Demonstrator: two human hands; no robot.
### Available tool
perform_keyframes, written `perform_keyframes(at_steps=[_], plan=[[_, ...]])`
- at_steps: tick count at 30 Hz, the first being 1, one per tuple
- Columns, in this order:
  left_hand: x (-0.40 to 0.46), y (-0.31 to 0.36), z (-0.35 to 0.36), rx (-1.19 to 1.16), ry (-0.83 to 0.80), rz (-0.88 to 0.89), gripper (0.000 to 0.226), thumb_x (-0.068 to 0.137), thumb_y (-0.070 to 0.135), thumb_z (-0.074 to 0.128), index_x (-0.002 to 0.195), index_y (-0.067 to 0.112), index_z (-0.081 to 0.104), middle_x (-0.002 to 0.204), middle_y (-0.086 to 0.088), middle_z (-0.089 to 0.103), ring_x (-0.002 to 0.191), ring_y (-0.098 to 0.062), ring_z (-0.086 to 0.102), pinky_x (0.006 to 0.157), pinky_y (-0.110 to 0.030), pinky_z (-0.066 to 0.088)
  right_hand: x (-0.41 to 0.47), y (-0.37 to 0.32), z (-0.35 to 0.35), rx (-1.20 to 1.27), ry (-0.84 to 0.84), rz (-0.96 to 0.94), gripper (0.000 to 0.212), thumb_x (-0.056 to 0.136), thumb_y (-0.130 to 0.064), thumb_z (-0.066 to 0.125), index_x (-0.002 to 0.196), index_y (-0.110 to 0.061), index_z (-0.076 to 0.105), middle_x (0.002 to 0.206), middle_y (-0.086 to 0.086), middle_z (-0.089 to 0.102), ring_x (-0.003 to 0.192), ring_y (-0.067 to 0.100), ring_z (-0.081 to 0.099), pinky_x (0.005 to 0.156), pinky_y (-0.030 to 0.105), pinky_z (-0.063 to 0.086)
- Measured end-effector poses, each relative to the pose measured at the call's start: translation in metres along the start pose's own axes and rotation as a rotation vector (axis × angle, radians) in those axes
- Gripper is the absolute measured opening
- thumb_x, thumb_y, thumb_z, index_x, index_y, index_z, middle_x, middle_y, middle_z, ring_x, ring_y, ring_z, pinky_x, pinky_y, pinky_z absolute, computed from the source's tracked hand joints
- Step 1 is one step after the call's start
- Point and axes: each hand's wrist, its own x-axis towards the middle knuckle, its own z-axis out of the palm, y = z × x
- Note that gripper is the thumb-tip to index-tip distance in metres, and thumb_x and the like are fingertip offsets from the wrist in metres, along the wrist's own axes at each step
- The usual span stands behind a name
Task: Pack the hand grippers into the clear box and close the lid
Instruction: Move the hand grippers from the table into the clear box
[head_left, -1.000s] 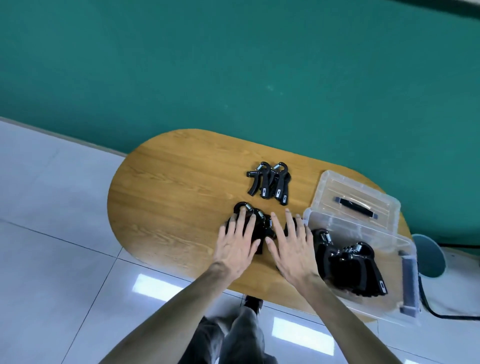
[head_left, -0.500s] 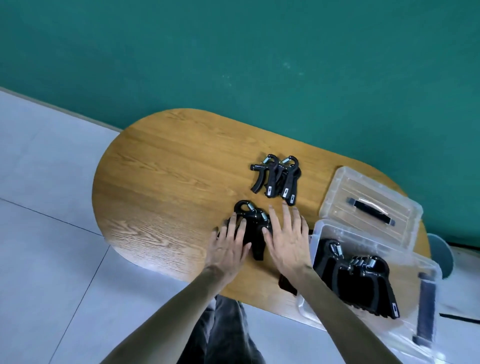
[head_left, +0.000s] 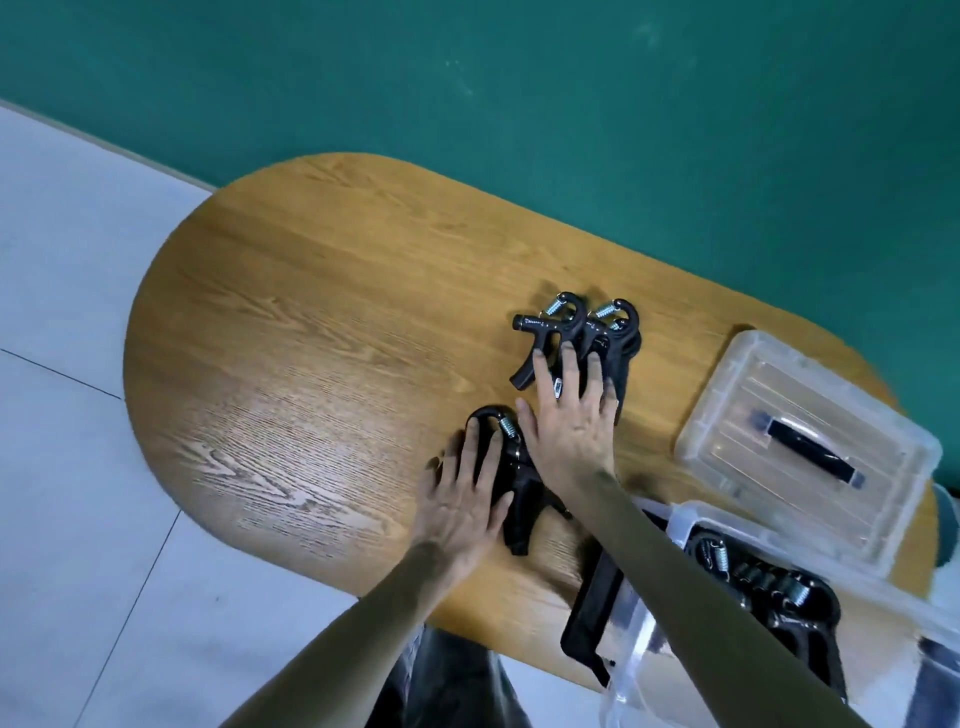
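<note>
a far pile of hand grippers is touched by the flat, straight-fingered right hand; a nearer pile is pressed by the flat left hand. more grippers are packed in the clear box (lid lying beyond it) on the table.

Plain room – green wall; tiled floor

lid behind box, grippers left
</note>
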Motion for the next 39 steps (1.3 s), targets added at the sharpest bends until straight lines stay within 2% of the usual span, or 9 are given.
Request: perform_keyframes(at_steps=[4, 8, 11, 14, 19, 25, 29, 34, 39], plan=[[0.012, 0.000, 0.008, -0.084, 0.039, -0.007, 0.075, 0.102, 0.058, 0.011, 0.156, 0.022, -0.027, 0.164, -0.011, -0.030, 0.154, -0.035, 0.010, 0.119, -0.055, 0.029, 0.047, -0.002, 0.005, 0.027, 0.018, 0.044, 0.071, 0.102, -0.057, 0.022, 0.162, -0.026, 0.002, 0.170, 0.011, -0.004, 0.154, 0.042, -0.002, 0.123, 0.061, 0.012], [0.016, 0.006, 0.011, -0.163, 0.090, -0.042, 0.075, 0.103, 0.049, 0.020, 0.156, 0.023, -0.027, 0.164, -0.007, -0.033, 0.155, -0.032, 0.007, 0.120, -0.053, 0.027, 0.072, -0.013, 0.017, 0.026, 0.002, 0.101, 0.081, 0.100, -0.059, 0.032, 0.160, -0.027, -0.011, 0.167, 0.010, -0.022, 0.152, 0.046, -0.012, 0.122, 0.064, 0.011], [0.015, 0.012, 0.015, -0.211, 0.136, -0.078, 0.077, 0.101, 0.043, 0.025, 0.158, 0.024, -0.023, 0.166, -0.008, -0.028, 0.151, -0.033, 0.022, 0.114, -0.054, 0.036, 0.076, -0.020, 0.029, -0.010, -0.016, 0.109, 0.095, 0.094, -0.059, 0.044, 0.159, -0.027, -0.017, 0.163, 0.009, -0.032, 0.150, 0.048, -0.019, 0.120, 0.067, 0.008], [0.017, 0.012, 0.017, -0.218, 0.204, -0.079, 0.080, 0.098, 0.042, 0.031, 0.160, 0.023, -0.014, 0.168, -0.011, -0.019, 0.127, -0.031, 0.047, 0.099, -0.048, 0.047, 0.078, -0.021, 0.033, 0.008, 0.039, 0.124, 0.094, 0.091, -0.052, 0.057, 0.161, -0.028, 0.000, 0.168, 0.008, -0.020, 0.151, 0.049, -0.011, 0.117, 0.070, 0.019], [0.022, 0.005, 0.018, -0.194, 0.270, -0.055, 0.085, 0.097, 0.038, 0.044, 0.161, 0.022, -0.009, 0.168, -0.015, -0.016, 0.108, -0.029, 0.052, 0.089, -0.046, 0.049, 0.081, -0.020, 0.032, 0.014, 0.083, 0.135, 0.081, 0.090, -0.034, 0.063, 0.159, -0.028, 0.020, 0.170, 0.005, -0.006, 0.152, 0.048, 0.001, 0.111, 0.070, 0.030], [0.021, 0.002, 0.018, -0.218, 0.268, -0.055, 0.082, 0.098, 0.039, 0.042, 0.162, 0.022, -0.007, 0.168, -0.016, -0.016, 0.113, -0.030, 0.052, 0.095, -0.048, 0.047, 0.076, -0.014, 0.034, -0.005, 0.104, 0.099, 0.078, 0.092, -0.014, 0.058, 0.160, -0.028, 0.022, 0.171, 0.003, -0.009, 0.154, 0.044, -0.004, 0.111, 0.067, 0.032], [0.015, -0.005, 0.014, -0.240, 0.203, -0.063, 0.083, 0.096, 0.039, 0.035, 0.159, 0.024, -0.017, 0.166, -0.012, -0.026, 0.122, -0.030, 0.047, 0.101, -0.047, 0.044, 0.069, -0.007, 0.030, -0.071, 0.057, 0.062, 0.078, 0.098, -0.016, 0.054, 0.162, -0.031, 0.010, 0.169, 0.004, -0.016, 0.154, 0.043, -0.002, 0.110, 0.061, 0.034], [0.006, -0.015, -0.005, -0.199, 0.142, -0.071, 0.085, 0.094, 0.041, 0.026, 0.151, 0.026, -0.035, 0.159, -0.009, -0.041, 0.128, -0.029, 0.036, 0.107, -0.045, 0.037, 0.053, -0.007, 0.010, -0.083, 0.070, 0.080, 0.080, 0.097, -0.019, 0.056, 0.162, -0.029, 0.010, 0.169, 0.006, -0.015, 0.151, 0.044, 0.013, 0.108, 0.058, 0.035], [-0.008, -0.015, -0.027, -0.151, 0.146, -0.086, 0.085, 0.102, 0.039, 0.032, 0.151, 0.025, -0.036, 0.157, -0.009, -0.045, 0.130, -0.029, 0.033, 0.109, -0.047, 0.037, 0.025, -0.016, -0.016, -0.076, 0.113, 0.051, 0.079, 0.098, -0.017, 0.056, 0.162, -0.028, 0.012, 0.168, 0.009, -0.019, 0.147, 0.044, 0.019, 0.107, 0.054, 0.034]])
